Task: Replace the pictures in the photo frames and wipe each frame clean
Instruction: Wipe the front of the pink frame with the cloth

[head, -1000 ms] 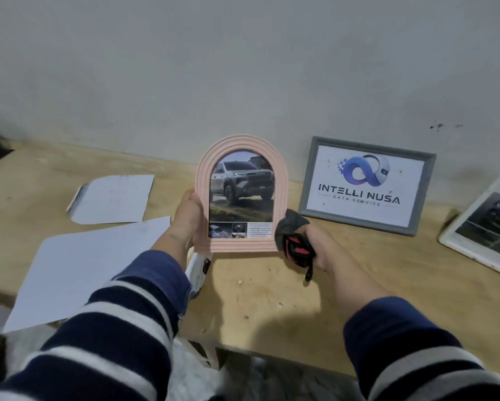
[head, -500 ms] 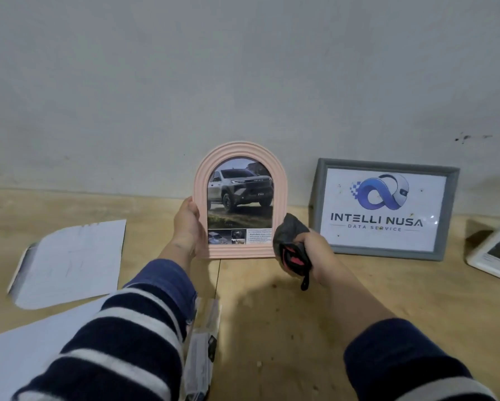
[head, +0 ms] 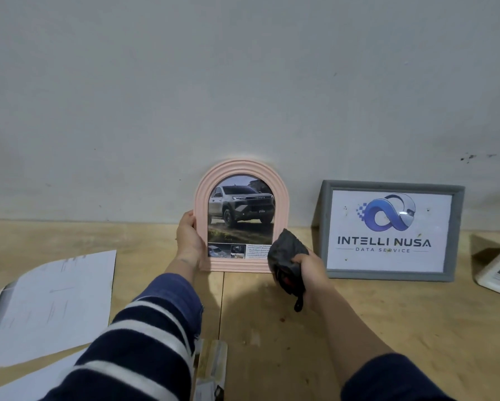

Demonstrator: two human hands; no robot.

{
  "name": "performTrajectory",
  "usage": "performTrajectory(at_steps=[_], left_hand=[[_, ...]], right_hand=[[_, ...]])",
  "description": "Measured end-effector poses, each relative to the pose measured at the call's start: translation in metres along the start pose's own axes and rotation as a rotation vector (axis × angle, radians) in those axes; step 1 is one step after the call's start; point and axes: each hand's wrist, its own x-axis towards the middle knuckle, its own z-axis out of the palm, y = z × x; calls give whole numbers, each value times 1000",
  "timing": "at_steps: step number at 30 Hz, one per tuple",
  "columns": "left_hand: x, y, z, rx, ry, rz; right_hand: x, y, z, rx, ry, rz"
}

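A pink arched photo frame point(head: 241, 169) with a picture of a grey pickup truck stands upright on the wooden table point(head: 359, 328), close to the wall. My left hand point(head: 188, 237) grips its left edge. My right hand point(head: 309, 270) is closed around a dark grey cloth point(head: 286, 253) with a red patch, which overlaps the frame's lower right corner. To the right a grey rectangular frame point(head: 458, 233) with an "INTELLI NUSA" logo print leans against the wall.
White paper sheets point(head: 54, 302) lie on the table at the left. A white frame point(head: 498, 273) lies flat at the far right edge. A folded printed leaflet point(head: 211, 369) lies near the front between my arms. The grey wall point(head: 243, 82) closes off the back.
The pink frame has moved away from me toward the wall and now stands on the table beside the grey frame. Both hands went with it, and my view has shifted forward.
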Motion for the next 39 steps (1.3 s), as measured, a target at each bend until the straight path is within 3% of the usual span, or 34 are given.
performTrajectory(at_steps=[10,16,21,29,36,39], left_hand=[[1,-4,-1,-38,51,82],[-23,-4,-23,376,57,162],[-54,-24,-69,737,22,188],[-102,-62,-156,1524,230,344],[-123,-74,-185,1628,123,293],[-125,-74,-188,1626,136,311]], right_hand=[[-2,4,-5,-4,11,-5],[-22,16,-2,-39,49,-75],[-36,39,16,-314,-37,-252],[-58,65,84,-768,-298,-585],[-58,67,124,-1030,-381,-871],[-54,75,128,-1356,-331,-995]])
